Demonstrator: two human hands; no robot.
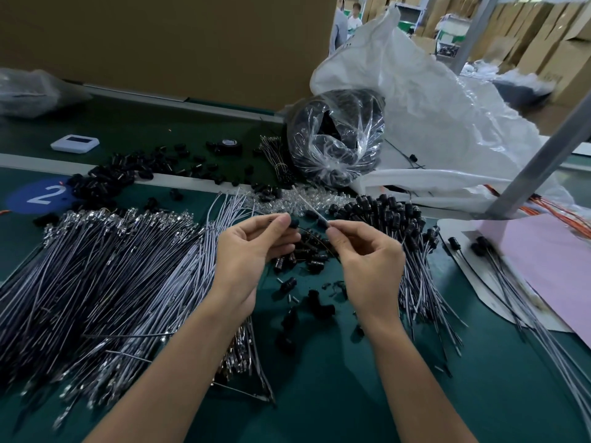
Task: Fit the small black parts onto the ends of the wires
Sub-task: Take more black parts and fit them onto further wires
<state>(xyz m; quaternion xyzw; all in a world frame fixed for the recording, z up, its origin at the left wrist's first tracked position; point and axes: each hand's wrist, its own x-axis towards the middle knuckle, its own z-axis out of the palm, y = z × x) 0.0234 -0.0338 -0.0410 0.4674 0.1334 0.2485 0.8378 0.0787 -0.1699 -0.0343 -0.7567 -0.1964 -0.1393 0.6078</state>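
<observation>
Mid-frame, above the desk, the left grip pinches a black part and the right grip pinches a wire. Both look light; the wire looks bendy, so hold it near the tip.

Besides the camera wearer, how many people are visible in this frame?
2. Both stand far back in the gap right of the cardboard wall: a person in grey at the gap's left edge, a person in white beside them. Others may be hidden behind boxes.

Head camera looks down (wide-angle, close) over the table.
</observation>
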